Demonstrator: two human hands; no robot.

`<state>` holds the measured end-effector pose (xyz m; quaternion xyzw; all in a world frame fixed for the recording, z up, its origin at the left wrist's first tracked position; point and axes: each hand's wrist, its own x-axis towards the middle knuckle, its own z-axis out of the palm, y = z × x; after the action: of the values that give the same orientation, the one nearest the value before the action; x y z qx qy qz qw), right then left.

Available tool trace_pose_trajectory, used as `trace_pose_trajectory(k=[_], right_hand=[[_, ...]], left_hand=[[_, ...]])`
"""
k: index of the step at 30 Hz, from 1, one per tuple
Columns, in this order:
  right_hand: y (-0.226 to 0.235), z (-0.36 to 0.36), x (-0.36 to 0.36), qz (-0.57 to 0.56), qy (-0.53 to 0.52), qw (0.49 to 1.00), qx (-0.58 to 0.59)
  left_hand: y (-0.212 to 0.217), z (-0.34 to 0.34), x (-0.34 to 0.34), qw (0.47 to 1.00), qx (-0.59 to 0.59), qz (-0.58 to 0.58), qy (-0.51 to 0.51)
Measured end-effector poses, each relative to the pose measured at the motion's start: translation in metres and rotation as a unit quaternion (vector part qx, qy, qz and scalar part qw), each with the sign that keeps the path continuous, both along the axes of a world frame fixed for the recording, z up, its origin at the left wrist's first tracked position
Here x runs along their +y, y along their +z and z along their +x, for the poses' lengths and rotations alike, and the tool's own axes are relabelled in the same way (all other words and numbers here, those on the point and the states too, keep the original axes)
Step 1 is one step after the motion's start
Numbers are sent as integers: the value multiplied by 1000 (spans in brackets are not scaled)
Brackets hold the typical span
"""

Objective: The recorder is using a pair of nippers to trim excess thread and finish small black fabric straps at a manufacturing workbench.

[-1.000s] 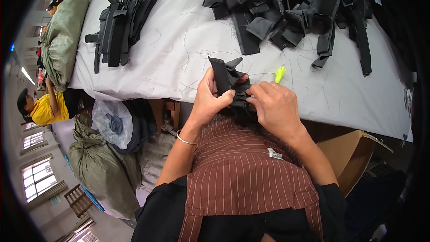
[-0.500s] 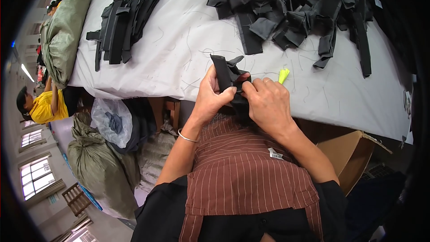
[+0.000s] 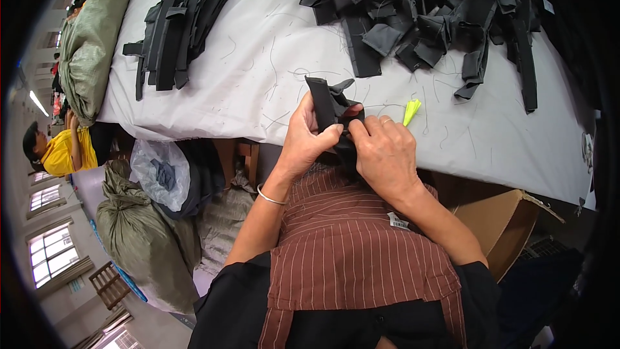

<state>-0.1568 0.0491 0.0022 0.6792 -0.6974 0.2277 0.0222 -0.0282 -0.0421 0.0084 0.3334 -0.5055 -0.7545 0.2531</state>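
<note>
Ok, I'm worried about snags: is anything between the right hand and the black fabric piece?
Nothing visible: the right hand is at the black fabric piece, fingers curled against it, while the left hand grips it. The yellow-green object lies beyond the right hand, not between them.

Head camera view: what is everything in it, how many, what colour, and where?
table: one, white cover, ahead
held cloth piece: one, black, centre
stacked cloth pieces: several, black, table's left
jumbled cloth pieces: many, black, table's far right
threads: many, dark, on table
small object: one, neon yellow, on table, kind unclear
sacks: at least two, green, left
plastic bag: one, whitish, below table, left
cardboard box: one, brown, below table, right
co-worker: at least one, yellow top, far left
windows: several, bright, far left
apron: one, striped brown, lower centre
left hand: one, bare, holding cloth
right hand: one, bare, holding cloth
</note>
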Motion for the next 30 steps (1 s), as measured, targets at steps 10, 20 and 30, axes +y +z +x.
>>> trace_pose_trajectory(k=[10, 20, 30], right_hand=[[5, -12, 0, 19, -8, 990, -140], [51, -50, 27, 65, 30, 820, -568], [-7, -64, 13, -66, -125, 960, -241]], left_hand=[[4, 3, 1, 1000, -2, 18, -1], [12, 45, -28, 995, 88, 52, 4], [32, 48, -18, 997, 41, 59, -4]])
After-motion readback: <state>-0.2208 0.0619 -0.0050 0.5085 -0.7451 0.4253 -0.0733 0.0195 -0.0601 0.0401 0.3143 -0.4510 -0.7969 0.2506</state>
